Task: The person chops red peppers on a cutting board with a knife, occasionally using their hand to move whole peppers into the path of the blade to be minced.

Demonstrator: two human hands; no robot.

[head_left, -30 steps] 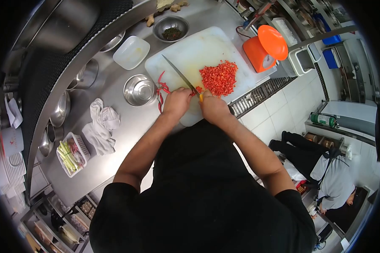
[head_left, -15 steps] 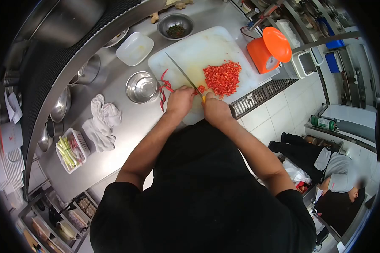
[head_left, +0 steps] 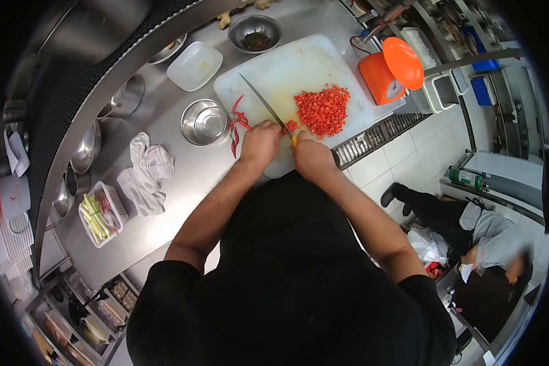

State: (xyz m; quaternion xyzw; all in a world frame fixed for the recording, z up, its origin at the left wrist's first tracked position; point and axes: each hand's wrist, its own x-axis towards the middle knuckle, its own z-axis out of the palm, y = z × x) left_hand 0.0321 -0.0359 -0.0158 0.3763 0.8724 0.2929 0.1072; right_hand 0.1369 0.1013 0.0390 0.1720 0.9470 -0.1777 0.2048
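A knife (head_left: 261,99) with a yellow handle is gripped in my right hand (head_left: 315,160), its blade slanting up and left across the white cutting board (head_left: 305,58). Close to the blade's left side, my left hand (head_left: 260,145) is closed with fingertips curled, pressing on a red chili that is mostly hidden. A few cut bits (head_left: 291,125) lie at the blade. Right of the knife sits a heap of chopped red chili (head_left: 323,111). Several whole red chilies (head_left: 236,125) lie at the board's left edge, beside a round steel bowl (head_left: 205,122).
Behind the board stand a steel bowl with dark green contents (head_left: 255,34) and a white dish (head_left: 194,66). An orange scale (head_left: 381,76) is at right. A crumpled cloth (head_left: 147,174) and a white basket of cut stalks (head_left: 103,215) lie left. Another person (head_left: 491,235) works at far right.
My hands and the knife stay nearly in place at the chili. The other person at the right has shifted legs and arms. The view has tilted slightly.
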